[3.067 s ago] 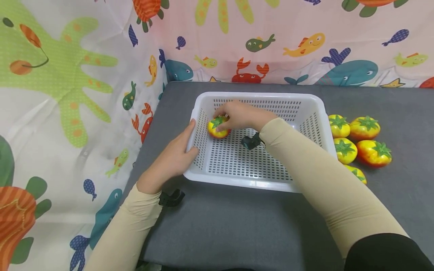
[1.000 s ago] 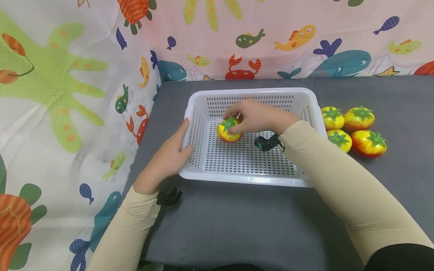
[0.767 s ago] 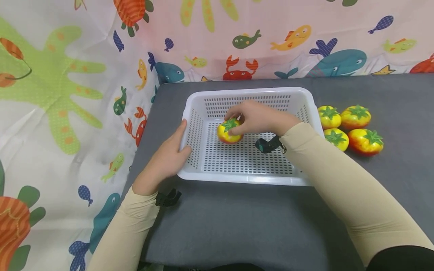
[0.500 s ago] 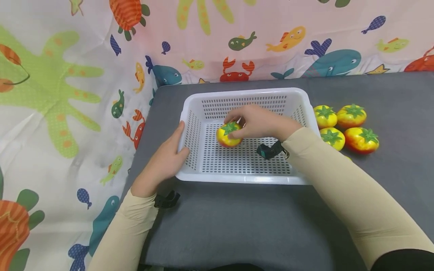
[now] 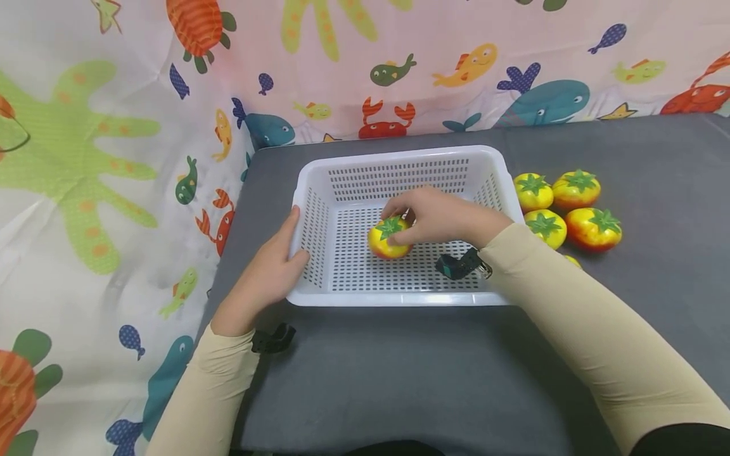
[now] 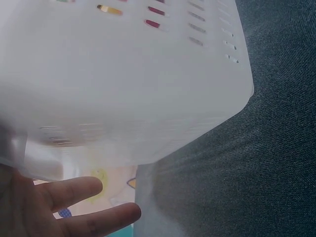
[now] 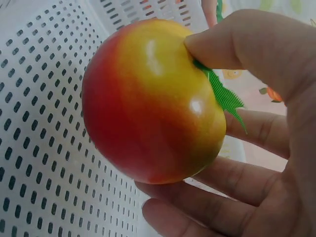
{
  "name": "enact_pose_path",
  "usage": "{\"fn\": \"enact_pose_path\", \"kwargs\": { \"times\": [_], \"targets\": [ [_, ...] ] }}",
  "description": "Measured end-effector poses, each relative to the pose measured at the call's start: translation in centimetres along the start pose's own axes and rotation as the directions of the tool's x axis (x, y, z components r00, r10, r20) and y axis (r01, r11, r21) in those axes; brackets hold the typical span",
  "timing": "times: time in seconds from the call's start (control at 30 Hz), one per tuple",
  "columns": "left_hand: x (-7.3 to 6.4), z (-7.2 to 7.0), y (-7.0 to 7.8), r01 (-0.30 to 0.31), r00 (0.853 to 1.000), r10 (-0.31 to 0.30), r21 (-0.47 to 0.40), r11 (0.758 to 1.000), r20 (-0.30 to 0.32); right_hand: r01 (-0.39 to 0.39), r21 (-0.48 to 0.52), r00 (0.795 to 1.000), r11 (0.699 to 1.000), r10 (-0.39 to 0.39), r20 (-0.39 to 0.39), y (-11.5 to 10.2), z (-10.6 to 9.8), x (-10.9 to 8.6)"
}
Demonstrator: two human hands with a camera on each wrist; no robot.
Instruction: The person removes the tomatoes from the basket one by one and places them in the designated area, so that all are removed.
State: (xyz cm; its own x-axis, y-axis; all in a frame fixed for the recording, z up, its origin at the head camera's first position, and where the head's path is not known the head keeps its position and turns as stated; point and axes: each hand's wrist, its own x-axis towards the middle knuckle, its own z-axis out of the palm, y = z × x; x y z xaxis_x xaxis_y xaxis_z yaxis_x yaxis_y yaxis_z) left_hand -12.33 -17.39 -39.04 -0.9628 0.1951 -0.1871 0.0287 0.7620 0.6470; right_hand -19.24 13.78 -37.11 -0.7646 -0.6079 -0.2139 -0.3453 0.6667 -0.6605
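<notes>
My right hand [image 5: 436,215] grips a yellow-and-red toy tomato [image 5: 383,246] by its sides, the green leafy top facing up. In the right wrist view the thumb presses near the leaf of the tomato [image 7: 153,103], and the fingers curl round its other side. The tomato is inside a white perforated plastic basket [image 5: 399,299], left of its middle and close over the floor. My left hand [image 5: 265,269] holds the basket's left rim, thumb over the edge. In the left wrist view, two fingers [image 6: 74,191] extend beside the basket's outer wall [image 6: 123,84].
Several more toy tomatoes [image 5: 593,234] lie grouped on the grey cloth table [image 5: 371,373], right of the basket. One of them is mostly hidden by my right forearm. A curtain with sea animals [image 5: 342,76] hangs behind the table and along its left side.
My right hand has carried the tomato from near the basket's left wall rightward and slightly nearer. The left hand stays at the rim. The head view has shifted a little.
</notes>
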Motion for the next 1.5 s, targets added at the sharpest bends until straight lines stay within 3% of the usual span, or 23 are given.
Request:
{"fn": "enact_pose_path", "kwargs": {
  "times": [0.53,0.93,1.23,1.5],
  "targets": [
    [-0.2,0.0,-0.2,0.0,1.0,0.0,-0.019,1.0,-0.001,0.038,-0.007,0.999,0.999,-0.038,-0.032,-0.5,-0.7,-2.0],
    [-0.1,0.3,-0.3,-0.003,1.0,0.003,-0.025,1.0,0.004,0.123,-0.003,0.991,0.992,-0.123,-0.056,-1.2,-1.5,-4.2],
    [-0.2,0.2,-0.1,0.004,1.0,-0.003,-0.037,0.999,0.014,0.108,0.005,0.989,0.994,-0.107,-0.099,-1.2,-2.3,-6.5],
    [-0.4,0.0,0.3,0.005,1.0,-0.004,-0.034,0.999,0.011,0.086,-0.051,0.98,0.995,-0.094,-0.175,-1.3,-3.5,-9.1]
  ]
}}
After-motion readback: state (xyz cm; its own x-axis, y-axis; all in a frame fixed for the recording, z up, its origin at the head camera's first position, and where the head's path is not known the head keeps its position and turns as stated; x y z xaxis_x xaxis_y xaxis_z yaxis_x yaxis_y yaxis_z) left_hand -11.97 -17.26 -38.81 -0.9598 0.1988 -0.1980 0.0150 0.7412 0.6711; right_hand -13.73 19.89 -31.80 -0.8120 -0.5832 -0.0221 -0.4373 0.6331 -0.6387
